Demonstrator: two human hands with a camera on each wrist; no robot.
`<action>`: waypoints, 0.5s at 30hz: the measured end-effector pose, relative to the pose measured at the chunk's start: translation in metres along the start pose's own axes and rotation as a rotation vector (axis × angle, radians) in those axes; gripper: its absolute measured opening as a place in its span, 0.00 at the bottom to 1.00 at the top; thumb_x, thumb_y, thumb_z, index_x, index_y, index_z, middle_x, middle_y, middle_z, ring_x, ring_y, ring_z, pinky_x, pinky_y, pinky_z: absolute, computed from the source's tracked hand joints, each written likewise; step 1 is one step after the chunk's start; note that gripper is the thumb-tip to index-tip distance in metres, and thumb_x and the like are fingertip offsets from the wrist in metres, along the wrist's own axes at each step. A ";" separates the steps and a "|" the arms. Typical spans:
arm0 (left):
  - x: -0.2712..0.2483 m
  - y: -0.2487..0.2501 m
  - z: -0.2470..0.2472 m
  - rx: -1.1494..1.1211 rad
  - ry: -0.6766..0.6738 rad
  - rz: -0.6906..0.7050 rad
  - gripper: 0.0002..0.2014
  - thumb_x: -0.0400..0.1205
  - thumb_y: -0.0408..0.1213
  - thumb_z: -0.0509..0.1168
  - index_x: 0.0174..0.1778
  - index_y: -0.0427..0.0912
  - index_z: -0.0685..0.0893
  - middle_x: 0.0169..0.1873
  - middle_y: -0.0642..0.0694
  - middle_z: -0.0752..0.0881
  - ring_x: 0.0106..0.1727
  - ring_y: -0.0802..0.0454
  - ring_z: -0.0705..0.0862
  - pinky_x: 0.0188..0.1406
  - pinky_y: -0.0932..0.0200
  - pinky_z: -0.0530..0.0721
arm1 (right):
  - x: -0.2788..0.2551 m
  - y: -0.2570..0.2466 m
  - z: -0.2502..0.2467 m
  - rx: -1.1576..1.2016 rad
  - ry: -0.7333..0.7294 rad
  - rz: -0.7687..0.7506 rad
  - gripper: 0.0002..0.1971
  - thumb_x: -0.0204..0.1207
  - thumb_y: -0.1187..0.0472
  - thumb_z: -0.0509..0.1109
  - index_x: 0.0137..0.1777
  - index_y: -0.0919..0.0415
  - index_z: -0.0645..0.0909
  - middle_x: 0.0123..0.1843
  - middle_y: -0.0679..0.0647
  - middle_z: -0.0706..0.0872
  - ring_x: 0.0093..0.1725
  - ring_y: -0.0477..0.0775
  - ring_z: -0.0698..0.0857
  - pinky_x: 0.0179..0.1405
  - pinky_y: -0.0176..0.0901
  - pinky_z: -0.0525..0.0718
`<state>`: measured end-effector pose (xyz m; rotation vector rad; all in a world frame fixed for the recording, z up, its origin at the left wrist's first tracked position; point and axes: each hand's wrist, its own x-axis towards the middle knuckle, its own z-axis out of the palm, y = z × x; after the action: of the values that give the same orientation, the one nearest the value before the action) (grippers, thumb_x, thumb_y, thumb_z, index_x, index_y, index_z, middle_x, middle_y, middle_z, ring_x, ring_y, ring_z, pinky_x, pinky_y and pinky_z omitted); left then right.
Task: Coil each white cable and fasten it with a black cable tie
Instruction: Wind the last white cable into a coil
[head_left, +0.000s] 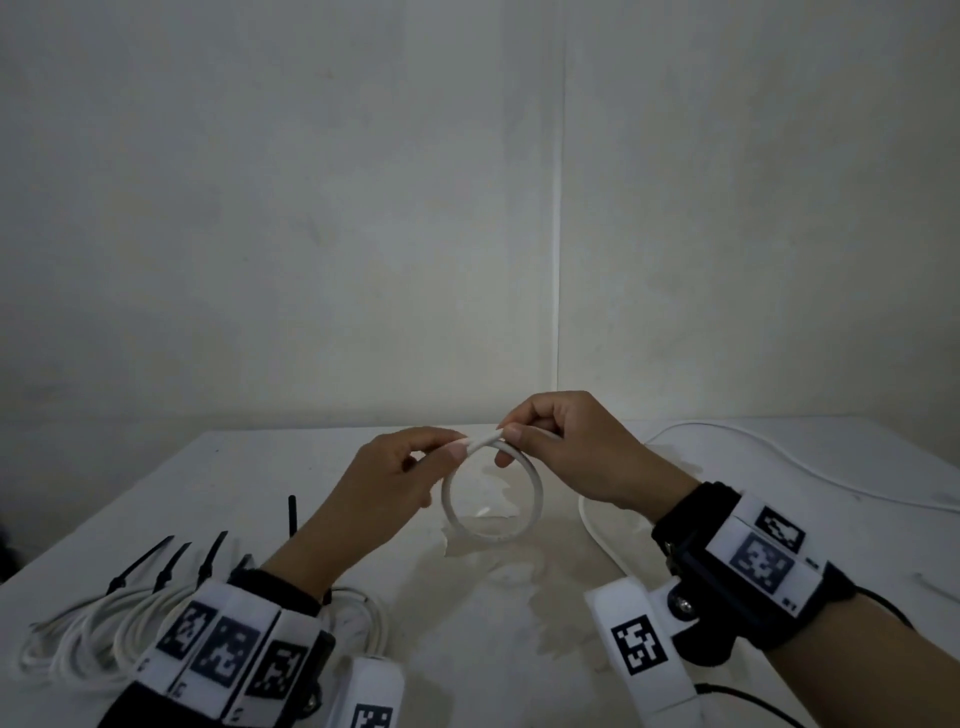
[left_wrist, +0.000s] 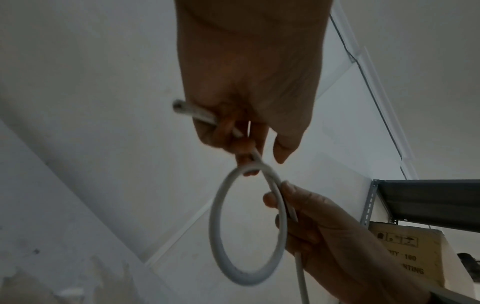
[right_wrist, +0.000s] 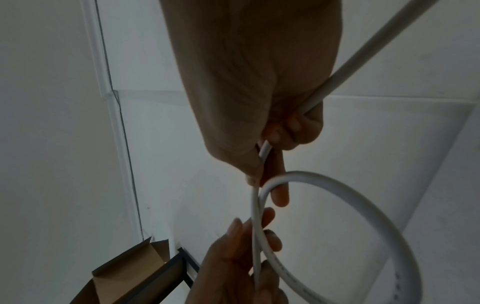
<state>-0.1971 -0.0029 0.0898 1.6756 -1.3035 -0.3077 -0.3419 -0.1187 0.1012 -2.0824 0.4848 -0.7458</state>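
the first loop of a white cable (head_left: 491, 499) hangs in the air above the counter (head_left: 519, 597), held up between both hands, so the step in hand looks like the start of coiling. the left hand (head_left: 384, 483) pinches the cable's free end between thumb and fingertips at the top of the loop; in the left wrist view the cut tip pokes out past the fingers. the right hand (head_left: 566, 447) has its fingers curled round the cable just beside that pinch, where the running length crosses the end, and the rest of the cable trails off to the right across the counter (head_left: 727, 452). so each grip is closed on the same cable, close together at the crossing. to do this well, i judge the left pinch should stay fixed as the anchor while the right hand feeds slack and lays each new turn flush on the first, matching its width, letting the cable roll a little in the fingers so it does not twist or spring open. the loose tail could snag on the counter edge, so draw it in evenly. finished bundles (head_left: 93, 639) lie at the near left, and the black cable ties (head_left: 166, 561) sit just behind them, within reach of the left hand.
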 end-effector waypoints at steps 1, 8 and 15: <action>-0.001 -0.001 -0.002 0.003 -0.030 -0.034 0.10 0.83 0.36 0.61 0.42 0.54 0.86 0.30 0.56 0.85 0.21 0.64 0.78 0.22 0.73 0.72 | 0.000 0.001 -0.001 -0.003 0.005 0.008 0.07 0.78 0.62 0.67 0.39 0.56 0.82 0.30 0.43 0.88 0.36 0.47 0.85 0.40 0.38 0.79; -0.007 -0.002 -0.012 -0.301 -0.086 -0.257 0.09 0.82 0.27 0.61 0.44 0.36 0.87 0.30 0.44 0.89 0.30 0.57 0.89 0.33 0.66 0.88 | -0.004 0.006 0.004 0.008 0.015 0.061 0.07 0.78 0.64 0.66 0.38 0.59 0.81 0.35 0.50 0.90 0.22 0.43 0.81 0.26 0.35 0.79; -0.013 -0.011 0.001 -0.347 -0.049 -0.290 0.02 0.75 0.32 0.69 0.40 0.44 0.86 0.35 0.53 0.87 0.31 0.64 0.83 0.35 0.70 0.80 | -0.007 0.006 0.005 0.068 0.051 0.077 0.08 0.79 0.64 0.64 0.39 0.61 0.80 0.36 0.53 0.90 0.19 0.43 0.79 0.20 0.29 0.73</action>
<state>-0.1964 0.0073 0.0756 1.5607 -0.9729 -0.7089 -0.3444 -0.1150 0.0915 -1.9748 0.5571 -0.7615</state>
